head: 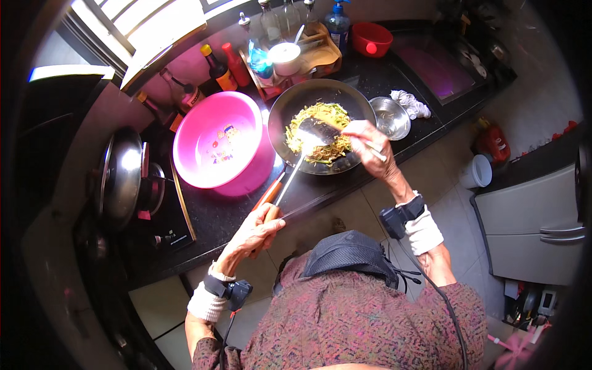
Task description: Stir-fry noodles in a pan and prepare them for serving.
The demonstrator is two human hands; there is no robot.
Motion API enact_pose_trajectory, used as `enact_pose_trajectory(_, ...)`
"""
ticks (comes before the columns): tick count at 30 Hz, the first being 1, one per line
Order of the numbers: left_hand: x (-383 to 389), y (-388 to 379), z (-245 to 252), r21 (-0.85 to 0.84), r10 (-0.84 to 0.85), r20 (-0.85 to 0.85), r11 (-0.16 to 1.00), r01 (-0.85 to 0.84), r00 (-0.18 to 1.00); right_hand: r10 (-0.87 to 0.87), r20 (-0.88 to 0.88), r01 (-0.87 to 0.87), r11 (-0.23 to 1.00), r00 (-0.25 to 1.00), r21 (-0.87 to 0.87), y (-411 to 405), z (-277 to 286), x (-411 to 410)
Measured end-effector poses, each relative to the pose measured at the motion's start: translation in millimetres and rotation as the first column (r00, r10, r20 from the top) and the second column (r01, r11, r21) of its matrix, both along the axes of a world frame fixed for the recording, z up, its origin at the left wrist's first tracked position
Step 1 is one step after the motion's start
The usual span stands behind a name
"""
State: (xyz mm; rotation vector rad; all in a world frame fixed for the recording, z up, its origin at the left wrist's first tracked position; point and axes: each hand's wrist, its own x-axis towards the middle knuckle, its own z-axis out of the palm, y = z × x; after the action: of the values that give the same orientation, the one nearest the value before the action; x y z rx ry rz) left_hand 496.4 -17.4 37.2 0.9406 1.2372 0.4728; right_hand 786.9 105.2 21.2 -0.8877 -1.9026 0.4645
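My left hand [259,229] is closed around the wooden handle of a metal spatula [298,167]. The wok's brown wooden handle [269,194] runs close beside it, and whether my fingers also grip that is hidden. Shredded food with green pieces [323,111] lies in the dark wok [354,99], and the spatula's shiny blade is over it. Between the fingers of my right hand [372,148] are light wooden sticks [330,122], apparently chopsticks. They slant across the wok to the spatula blade; their far ends are blurred.
Left of the wok stands a pink plastic basin [217,138]. A steel bowl [391,118] and a white cloth [410,104] are at its right. Behind are a wooden rack [323,53], sauce bottles [222,69] and a red bowl [371,39]. A lidded pan [121,175] stands far left.
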Motion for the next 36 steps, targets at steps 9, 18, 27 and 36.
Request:
enact_pose_trajectory(9,-6,1,-17,0.028,0.045,0.045,0.999,-0.046,0.998,-0.067,0.237,0.039,0.992,0.969,0.121,1,-19,11)
enact_pose_trajectory(18,-12,-4,-24,0.047,0.045,0.059,0.998,-0.048,0.997,-0.181,0.175,0.168,0.982,0.968,0.085,-3,-26,10)
enact_pose_trajectory(27,-10,-5,-28,-0.028,0.174,0.181,0.985,-0.171,0.968,-0.163,0.273,0.116,0.977,0.948,0.182,-34,-25,-6)
enact_pose_trajectory(36,7,-5,-24,-0.248,0.264,0.419,0.954,-0.170,0.869,-0.277,0.084,0.272,0.960,0.957,0.068,-19,-1,14)
